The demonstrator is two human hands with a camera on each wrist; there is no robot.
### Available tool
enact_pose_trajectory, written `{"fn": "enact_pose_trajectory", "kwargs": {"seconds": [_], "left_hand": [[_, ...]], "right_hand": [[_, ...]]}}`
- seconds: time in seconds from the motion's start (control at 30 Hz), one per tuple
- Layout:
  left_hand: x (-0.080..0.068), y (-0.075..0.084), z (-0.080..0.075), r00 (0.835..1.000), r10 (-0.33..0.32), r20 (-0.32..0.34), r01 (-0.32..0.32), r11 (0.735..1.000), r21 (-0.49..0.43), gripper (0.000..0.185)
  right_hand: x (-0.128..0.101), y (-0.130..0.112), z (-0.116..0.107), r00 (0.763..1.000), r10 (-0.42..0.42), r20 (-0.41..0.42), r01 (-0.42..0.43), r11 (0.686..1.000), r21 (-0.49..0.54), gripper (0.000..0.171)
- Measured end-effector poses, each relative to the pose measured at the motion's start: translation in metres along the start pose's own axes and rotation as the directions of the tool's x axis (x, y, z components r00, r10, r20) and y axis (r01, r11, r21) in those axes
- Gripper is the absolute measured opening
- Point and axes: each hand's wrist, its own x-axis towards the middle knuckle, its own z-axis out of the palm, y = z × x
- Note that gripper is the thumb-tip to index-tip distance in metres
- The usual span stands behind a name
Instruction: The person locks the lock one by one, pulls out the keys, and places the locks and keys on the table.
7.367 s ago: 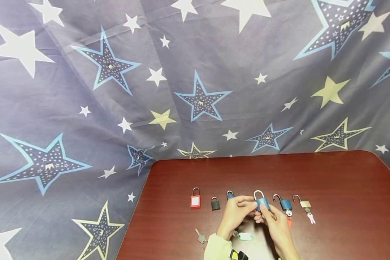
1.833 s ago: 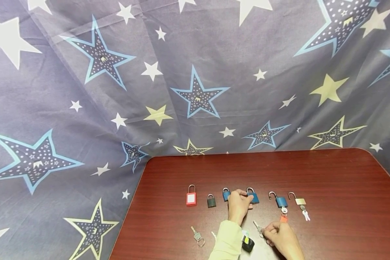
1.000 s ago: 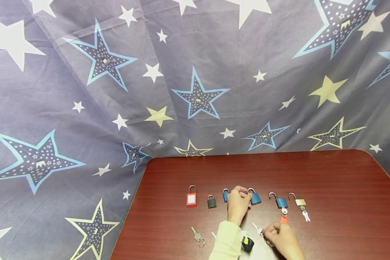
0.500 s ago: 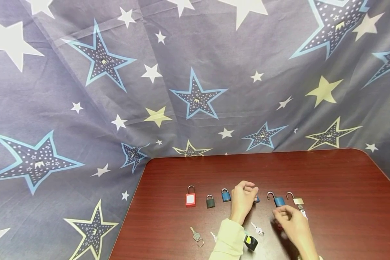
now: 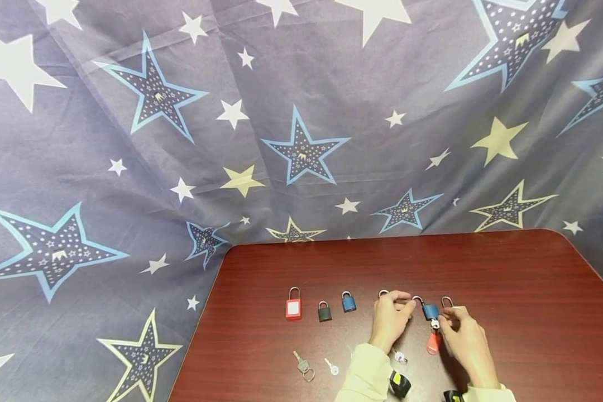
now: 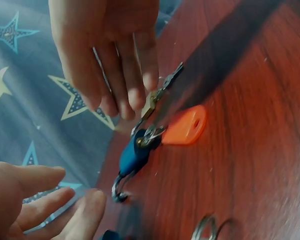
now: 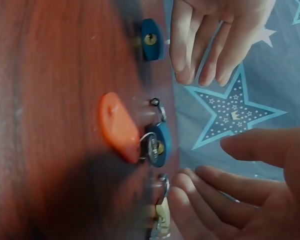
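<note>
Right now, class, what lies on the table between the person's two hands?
The blue padlock with its shackle open and an orange key tag, between left hand and right hand, shown in the head view.

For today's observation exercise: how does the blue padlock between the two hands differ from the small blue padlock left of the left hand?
The blue padlock between the hands has its shackle swung open; the small blue padlock has its shackle closed. The first has a key in it with an orange tag; the second shows no key. Both have blue bodies and lie on the red-brown table.
</note>
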Motion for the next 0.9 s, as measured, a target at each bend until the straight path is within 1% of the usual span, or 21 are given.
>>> {"fn": "enact_pose_trajectory", "kwargs": {"seconds": [0.1, 0.2, 0.27, 0.37, 0.57, 0.6, 0.73, 0.9], "left_hand": [[-0.001, 0.0, 0.005, 0.999, -0.03, 0.023, 0.029, 0.999, 0.029, 0.016], [-0.002, -0.001, 0.01, 0.997, -0.062, 0.036, 0.06, 0.997, 0.055, 0.016], [-0.003, -0.001, 0.013, 0.996, -0.07, 0.046, 0.067, 0.996, 0.062, 0.016], [-0.003, 0.0, 0.016, 0.996, -0.065, 0.057, 0.061, 0.996, 0.067, 0.017], [-0.005, 0.001, 0.023, 0.994, -0.091, 0.064, 0.086, 0.993, 0.085, 0.021], [-0.005, 0.001, 0.023, 0.993, -0.1, 0.069, 0.095, 0.992, 0.083, 0.022], [-0.004, 0.001, 0.026, 0.991, -0.104, 0.079, 0.098, 0.993, 0.071, 0.022], [-0.004, 0.001, 0.03, 0.992, -0.106, 0.075, 0.104, 0.994, 0.035, 0.023]], "right_hand": [[0.003, 0.003, 0.002, 1.0, 0.002, 0.025, -0.002, 1.0, -0.005, 0.038], [0.005, 0.006, 0.005, 0.999, -0.014, 0.04, 0.015, 1.0, -0.022, 0.04], [0.007, 0.007, 0.006, 0.998, -0.029, 0.05, 0.03, 0.999, -0.033, 0.042], [0.01, 0.007, 0.008, 0.997, -0.038, 0.073, 0.042, 0.998, -0.045, 0.044], [0.013, 0.008, 0.011, 0.995, -0.041, 0.092, 0.046, 0.997, -0.054, 0.045], [0.013, 0.008, 0.012, 0.995, -0.042, 0.09, 0.046, 0.998, -0.051, 0.044], [0.013, 0.008, 0.014, 0.995, -0.043, 0.088, 0.046, 0.998, -0.04, 0.043], [0.016, 0.008, 0.015, 0.997, -0.005, 0.076, 0.006, 1.0, -0.014, 0.041]]}}
